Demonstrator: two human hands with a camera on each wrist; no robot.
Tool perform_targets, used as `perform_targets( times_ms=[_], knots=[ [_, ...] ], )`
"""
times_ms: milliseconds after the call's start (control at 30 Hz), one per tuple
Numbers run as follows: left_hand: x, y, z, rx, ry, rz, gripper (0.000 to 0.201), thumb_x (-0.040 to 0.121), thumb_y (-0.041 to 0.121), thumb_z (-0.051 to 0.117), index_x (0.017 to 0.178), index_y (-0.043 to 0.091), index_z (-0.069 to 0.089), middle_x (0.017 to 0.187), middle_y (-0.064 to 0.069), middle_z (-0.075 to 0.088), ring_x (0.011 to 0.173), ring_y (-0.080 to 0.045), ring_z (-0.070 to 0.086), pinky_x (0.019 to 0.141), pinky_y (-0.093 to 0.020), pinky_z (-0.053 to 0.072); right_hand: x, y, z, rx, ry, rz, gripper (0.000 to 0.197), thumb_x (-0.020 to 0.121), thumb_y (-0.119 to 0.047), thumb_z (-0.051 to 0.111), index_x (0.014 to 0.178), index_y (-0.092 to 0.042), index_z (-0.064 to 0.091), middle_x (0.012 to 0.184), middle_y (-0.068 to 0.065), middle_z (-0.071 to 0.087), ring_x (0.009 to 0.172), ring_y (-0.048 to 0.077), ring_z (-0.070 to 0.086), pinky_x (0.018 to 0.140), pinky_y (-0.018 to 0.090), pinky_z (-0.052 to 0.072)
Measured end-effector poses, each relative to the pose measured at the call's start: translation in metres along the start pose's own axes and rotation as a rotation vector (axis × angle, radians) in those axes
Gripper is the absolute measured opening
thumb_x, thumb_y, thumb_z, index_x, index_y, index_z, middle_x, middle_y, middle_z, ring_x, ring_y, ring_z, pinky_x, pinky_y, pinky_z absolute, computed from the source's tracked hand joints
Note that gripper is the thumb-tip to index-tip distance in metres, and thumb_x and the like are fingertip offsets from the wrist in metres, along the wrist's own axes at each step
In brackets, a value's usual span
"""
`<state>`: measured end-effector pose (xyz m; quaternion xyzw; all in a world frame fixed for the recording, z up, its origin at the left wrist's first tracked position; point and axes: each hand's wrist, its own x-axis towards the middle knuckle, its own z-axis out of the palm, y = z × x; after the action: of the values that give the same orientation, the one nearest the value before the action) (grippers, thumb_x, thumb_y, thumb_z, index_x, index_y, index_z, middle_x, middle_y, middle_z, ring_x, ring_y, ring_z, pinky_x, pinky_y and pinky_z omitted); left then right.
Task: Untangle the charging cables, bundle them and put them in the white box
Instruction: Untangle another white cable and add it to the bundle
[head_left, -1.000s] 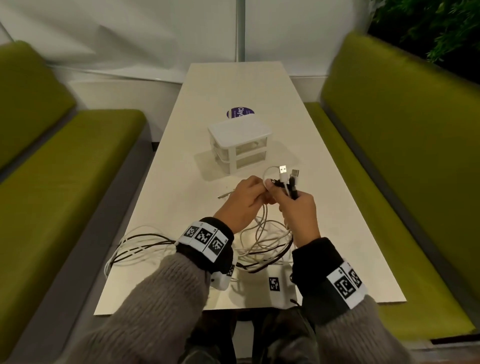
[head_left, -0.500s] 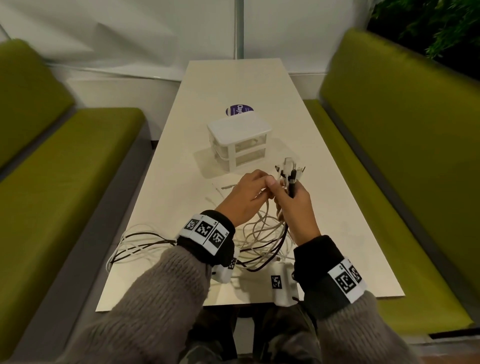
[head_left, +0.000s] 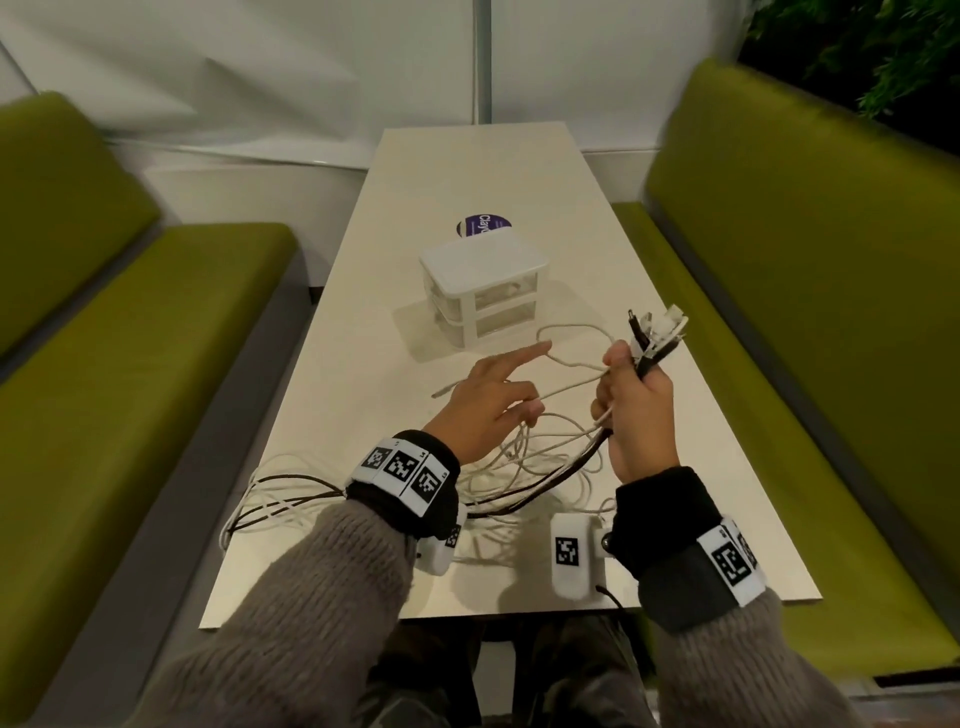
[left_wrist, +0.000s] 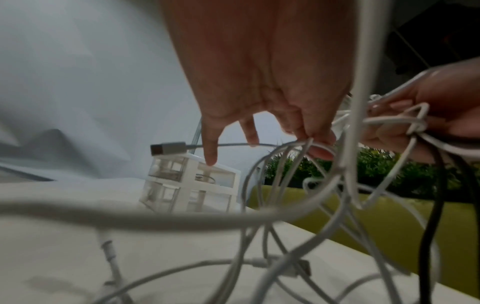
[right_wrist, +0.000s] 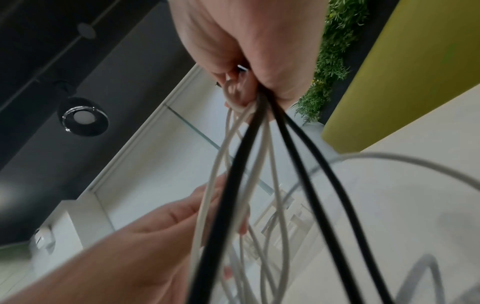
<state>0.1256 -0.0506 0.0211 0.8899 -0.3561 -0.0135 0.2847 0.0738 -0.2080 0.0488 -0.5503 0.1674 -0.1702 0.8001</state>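
The right hand (head_left: 636, 410) grips the charging cables (head_left: 540, 457) near their plugs, right of centre; the left hand (head_left: 483, 410) pinches 1 white strand. Pulling hard could tighten the knot beside the right fingers (left_wrist: 405, 131), or drag loops off the tabletop (head_left: 363, 364).

head view downward, wrist views close, shared cables (head_left: 524, 457)
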Motion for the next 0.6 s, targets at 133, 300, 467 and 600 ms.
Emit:
perform_targets(
  times_ms=[133, 300, 467, 600],
  knots=[
    [-0.002, 0.003, 0.004, 0.165, 0.137, 0.013, 0.031, 0.091, 0.040, 0.041, 0.078, 0.023, 0.063, 0.155, 0.012, 0.015, 0.134, -0.024, 0.019, 0.094, -0.053, 0.038, -0.002, 0.001, 0.003, 0.098, 0.043, 0.021, 0.028, 0.102, -0.023, 0.044, 0.076, -0.015, 0.048, 0.044, -0.013, 0.034, 0.040, 0.003, 0.030, 0.039, 0.016, 0.029],
    [-0.006, -0.002, -0.007, 0.106, 0.277, -0.227, 0.016, 0.089, 0.030, 0.059, 0.080, 0.024, 0.070, 0.134, -0.003, 0.034, 0.115, -0.025, 0.031, 0.088, -0.040, 0.035, 0.003, -0.003, -0.013, 0.234, 0.191, 0.011, 0.027, 0.102, -0.023, 0.044, 0.076, -0.017, 0.045, 0.045, -0.013, 0.032, 0.041, 0.003, 0.029, 0.039, 0.017, 0.027],
    [0.003, -0.002, -0.012, 0.028, 0.236, -0.209, 0.032, 0.093, 0.035, 0.043, 0.083, 0.015, 0.066, 0.088, 0.002, 0.044, 0.089, -0.019, 0.040, 0.076, -0.039, 0.040, -0.001, 0.004, -0.009, 0.010, 0.174, -0.037, 0.029, 0.102, -0.027, 0.045, 0.074, -0.017, 0.045, 0.043, -0.013, 0.033, 0.039, 0.005, 0.028, 0.041, 0.022, 0.027],
    [0.006, 0.003, -0.012, -0.042, 0.287, -0.111, 0.038, 0.095, 0.034, 0.040, 0.079, 0.006, 0.060, 0.083, -0.006, 0.047, 0.081, -0.026, 0.050, 0.072, -0.039, 0.046, -0.005, 0.008, -0.001, -0.284, 0.051, -0.060, 0.045, 0.086, -0.046, 0.064, 0.057, -0.019, 0.043, 0.049, -0.003, 0.033, 0.048, 0.014, 0.028, 0.051, 0.031, 0.024]
  ],
)
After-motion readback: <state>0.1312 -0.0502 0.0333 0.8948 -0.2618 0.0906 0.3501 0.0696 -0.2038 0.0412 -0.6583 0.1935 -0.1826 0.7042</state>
